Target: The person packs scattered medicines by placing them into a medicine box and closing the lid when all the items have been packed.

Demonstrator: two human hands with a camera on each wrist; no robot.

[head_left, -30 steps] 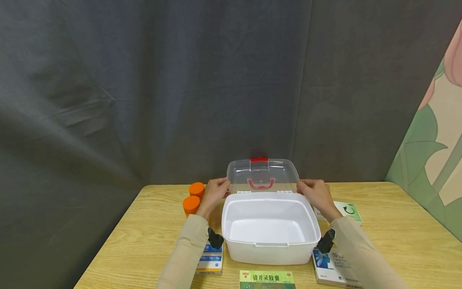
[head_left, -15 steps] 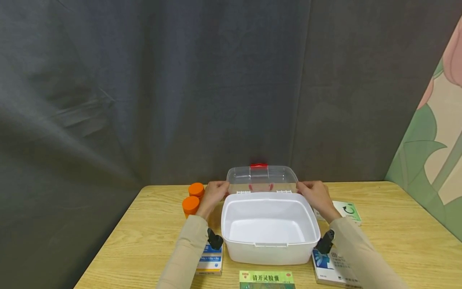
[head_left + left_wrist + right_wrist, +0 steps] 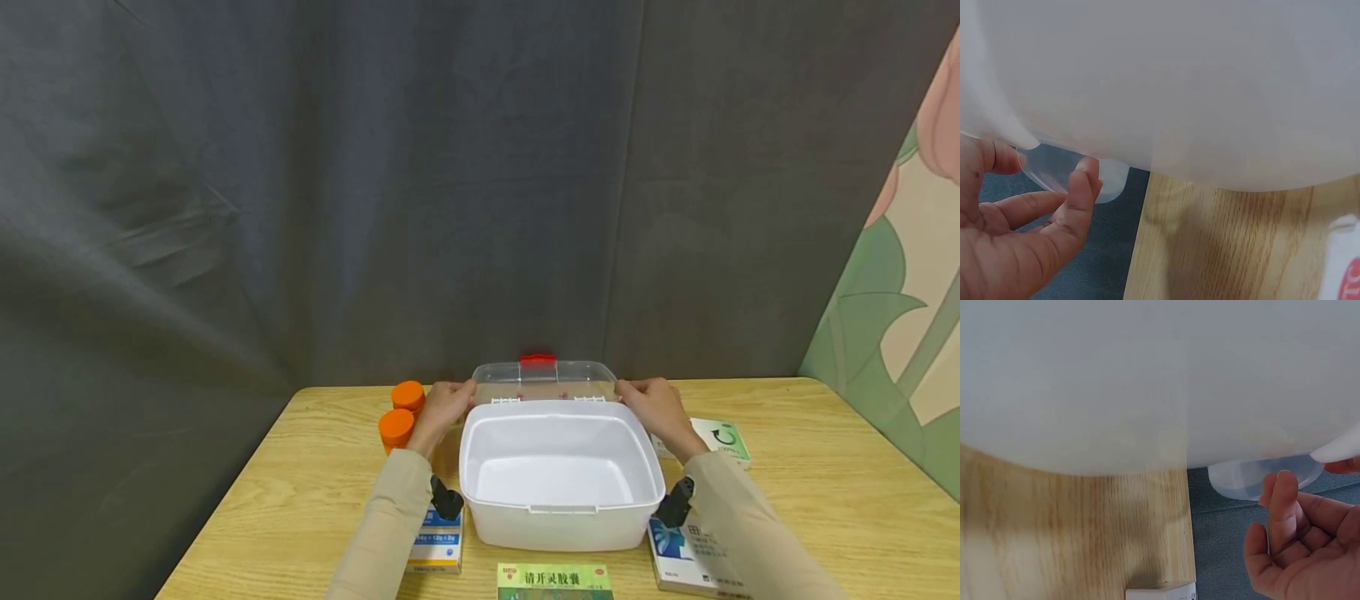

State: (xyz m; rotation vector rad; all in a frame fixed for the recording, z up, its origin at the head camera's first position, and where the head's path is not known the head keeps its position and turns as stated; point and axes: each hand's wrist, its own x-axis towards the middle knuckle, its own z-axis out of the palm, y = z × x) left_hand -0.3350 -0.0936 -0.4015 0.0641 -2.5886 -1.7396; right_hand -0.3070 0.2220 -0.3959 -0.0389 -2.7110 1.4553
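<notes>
Clear lid: folded back behind the white box (image 3: 558,529), joined to its rear rim by little white hinges (image 3: 590,399). That's the lid (image 3: 543,382) I mean, the one with the red latch (image 3: 538,361) at its far edge.
Left hand: this hand (image 3: 447,406) has the lid's left side pinched near the hinges, fingers (image 3: 1079,194) bent in at the edge.
Right hand: same deal mirrored, this hand (image 3: 658,406) pinching the right side, fingers (image 3: 1284,494) curled up by it.
Lid feel: looks like thin clear plastic, so I'd guess light, fairly stiff, a bit slick. Could crack if you force it past the hinge stops.
Best grip: both side edges, evenly, so it doesn't twist; I'd leave the latch alone.
Box: sits upright on the table (image 3: 315,500), probably light enough to skid if the lid gets yanked.
Nearby: orange-capped bottle (image 3: 397,425) beside the left wrist, green carton (image 3: 555,575) out front.
</notes>
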